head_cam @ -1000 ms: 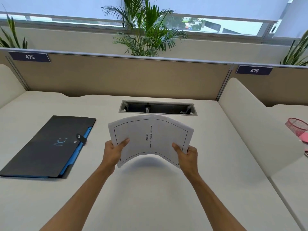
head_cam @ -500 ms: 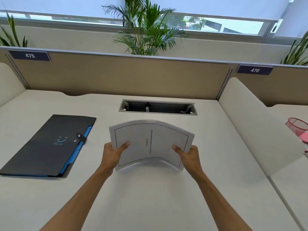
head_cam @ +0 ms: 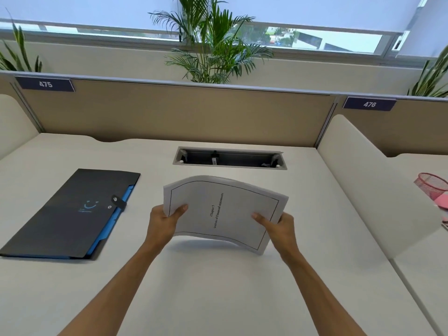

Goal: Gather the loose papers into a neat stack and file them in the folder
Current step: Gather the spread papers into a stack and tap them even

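Observation:
A stack of white printed papers (head_cam: 225, 212), its top sheet framed by a black border with sideways text, hangs bowed above the middle of the desk. My left hand (head_cam: 163, 223) grips its left edge, thumb on top. My right hand (head_cam: 278, 227) grips its right edge the same way. The stack's lower edge is off the desk and casts a shadow below. A dark grey folder (head_cam: 70, 212) with a blue inner lining and a snap strap lies shut and flat on the desk to the left, apart from both hands.
The white desk (head_cam: 218, 287) has a cable slot (head_cam: 229, 158) behind the papers. A beige partition (head_cam: 169, 112) closes the back and a white divider (head_cam: 368, 190) the right side. A pink mesh basket (head_cam: 432, 185) stands beyond the divider.
The stack dropped toward the desk half a second ago and has risen a little again; both hands keep their grip on its sides.

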A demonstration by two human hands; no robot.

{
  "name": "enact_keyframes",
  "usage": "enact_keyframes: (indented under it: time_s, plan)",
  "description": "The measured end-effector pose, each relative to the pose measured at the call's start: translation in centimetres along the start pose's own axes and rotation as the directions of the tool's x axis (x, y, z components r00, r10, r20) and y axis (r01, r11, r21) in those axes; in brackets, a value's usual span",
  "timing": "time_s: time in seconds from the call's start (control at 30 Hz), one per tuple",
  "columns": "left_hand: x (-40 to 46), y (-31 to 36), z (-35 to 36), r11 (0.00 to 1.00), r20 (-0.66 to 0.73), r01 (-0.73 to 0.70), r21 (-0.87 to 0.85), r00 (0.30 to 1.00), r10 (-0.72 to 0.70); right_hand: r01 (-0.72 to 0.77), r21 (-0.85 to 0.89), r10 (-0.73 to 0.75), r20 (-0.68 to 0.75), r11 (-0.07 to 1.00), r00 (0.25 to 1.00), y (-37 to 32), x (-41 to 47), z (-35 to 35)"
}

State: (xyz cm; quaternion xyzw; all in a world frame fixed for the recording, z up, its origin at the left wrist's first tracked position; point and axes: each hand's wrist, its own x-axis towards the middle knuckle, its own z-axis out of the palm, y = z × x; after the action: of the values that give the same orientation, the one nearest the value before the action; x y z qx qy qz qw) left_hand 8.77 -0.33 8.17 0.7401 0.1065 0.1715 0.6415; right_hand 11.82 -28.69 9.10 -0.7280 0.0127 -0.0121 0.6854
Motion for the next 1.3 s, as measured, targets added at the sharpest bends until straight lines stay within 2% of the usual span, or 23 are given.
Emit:
enact_keyframes:
  time_s: [0.1, 0.17, 0.2, 0.27, 0.3, 0.37, 0.43, 0.5, 0.53, 0.57, 0.67, 0.77, 0.83, 0.87, 0.9, 0.97, 1.03, 1.07, 1.1, 1.13, 1.17, 1.23, 1.3]
  plan:
    - [0.9, 1.4, -0.1, 0.993, 0.027, -0.080, 0.084, 0.997, 0.078, 0.161, 0.005, -0.159, -0.099, 0.987, 0.982, -2.7, 1.5, -0.8]
    - [1.4, 2.4, -0.1, 0.982, 0.030, -0.130, 0.138, 0.991, 0.127, 0.286, -0.191, -0.310, -0.112, 0.939, 0.944, -4.9, 2.3, -1.2]
    - [1.6, 3.0, 0.0, 0.972, 0.028, -0.165, 0.169, 0.986, 0.162, 0.358, -0.348, -0.408, -0.078, 0.866, 0.910, -6.0, 2.5, -1.3]
    - [1.8, 4.1, 0.2, 0.934, 0.041, -0.260, 0.245, 0.965, 0.258, 0.484, -0.608, -0.555, 0.083, 0.629, 0.827, -8.0, 2.6, -1.2]
    - [1.8, 4.7, 0.3, 0.911, 0.066, -0.311, 0.273, 0.950, 0.304, 0.523, -0.668, -0.570, 0.176, 0.530, 0.802, -8.9, 2.7, -1.0]
    - [1.4, 5.9, 0.6, 0.858, 0.127, -0.412, 0.306, 0.911, 0.393, 0.554, -0.725, -0.509, 0.324, 0.408, 0.798, -10.2, 2.7, -0.3]
    - [1.2, 7.1, 0.9, 0.788, 0.187, -0.524, 0.325, 0.852, 0.489, 0.538, -0.775, -0.407, 0.397, 0.331, 0.823, -10.9, 2.5, 0.6]
    - [1.1, 8.3, 1.1, 0.688, 0.265, -0.632, 0.356, 0.774, 0.575, 0.537, -0.794, -0.373, 0.424, 0.286, 0.825, -11.2, 2.5, 1.2]
    - [1.2, 8.8, 1.1, 0.640, 0.301, -0.673, 0.370, 0.739, 0.603, 0.545, -0.777, -0.368, 0.430, 0.315, 0.825, -11.2, 2.5, 1.4]
    - [1.2, 9.1, 1.1, 0.607, 0.323, -0.697, 0.382, 0.716, 0.619, 0.546, -0.742, -0.358, 0.424, 0.389, 0.832, -11.3, 2.5, 1.5]
    - [1.6, 10.0, 1.0, 0.583, 0.323, -0.693, 0.425, 0.718, 0.617, 0.488, -0.544, -0.285, 0.416, 0.683, 0.863, -11.0, 2.7, 1.6]
    - [2.0, 11.1, 1.3, 0.497, 0.332, -0.704, 0.507, 0.692, 0.642, 0.433, -0.425, -0.272, 0.388, 0.795, 0.881, -10.4, 2.5, 1.6]
    - [2.6, 11.3, 1.3, 0.421, 0.230, -0.662, 0.620, 0.666, 0.709, 0.392, -0.386, -0.259, 0.352, 0.835, 0.899, -9.9, 2.5, 1.6]
    - [2.9, 11.3, 1.3, 0.426, 0.142, -0.605, 0.672, 0.671, 0.728, 0.379, -0.377, -0.260, 0.328, 0.845, 0.908, -9.6, 2.6, 1.6]
    - [3.1, 11.1, 1.2, 0.477, 0.042, -0.544, 0.690, 0.688, 0.724, 0.366, -0.368, -0.263, 0.300, 0.855, 0.917, -9.3, 2.7, 1.5]
    - [3.2, 10.3, 1.1, 0.675, -0.154, -0.423, 0.604, 0.769, 0.620, 0.335, -0.305, -0.261, 0.259, 0.891, 0.930, -8.7, 2.8, 1.1]
    - [3.2, 9.0, 1.0, 0.895, -0.228, -0.235, 0.378, 0.914, 0.336, 0.280, -0.175, -0.234, 0.242, 0.944, 0.942, -8.0, 2.8, 0.8]
    - [3.1, 8.4, 1.0, 0.971, -0.166, -0.117, 0.207, 0.974, 0.152, 0.241, -0.107, -0.210, 0.240, 0.965, 0.948, -7.7, 2.8, 0.8]
    - [3.0, 7.8, 1.0, 1.000, -0.039, -0.002, 0.030, 0.999, 0.004, 0.204, -0.053, -0.186, 0.240, 0.977, 0.953, -7.3, 2.7, 0.8]
    - [2.9, 7.0, 1.0, 0.989, 0.119, 0.093, -0.113, 0.990, -0.079, 0.172, -0.012, -0.164, 0.238, 0.985, 0.957, -7.0, 2.7, 0.8]
    - [2.8, 6.3, 1.1, 0.968, 0.257, 0.163, -0.190, 0.960, -0.111, 0.148, 0.021, -0.149, 0.234, 0.989, 0.961, -6.7, 2.6, 1.0]
    - [2.1, 4.8, 1.8, 0.938, 0.411, 0.241, -0.249, 0.904, -0.123, 0.124, 0.079, -0.139, 0.226, 0.989, 0.964, -6.0, 2.5, 1.4]
    - [1.5, 4.0, 2.6, 0.924, 0.388, 0.253, -0.286, 0.913, -0.130, 0.114, 0.105, -0.132, 0.195, 0.988, 0.972, -5.4, 2.4, 1.9]
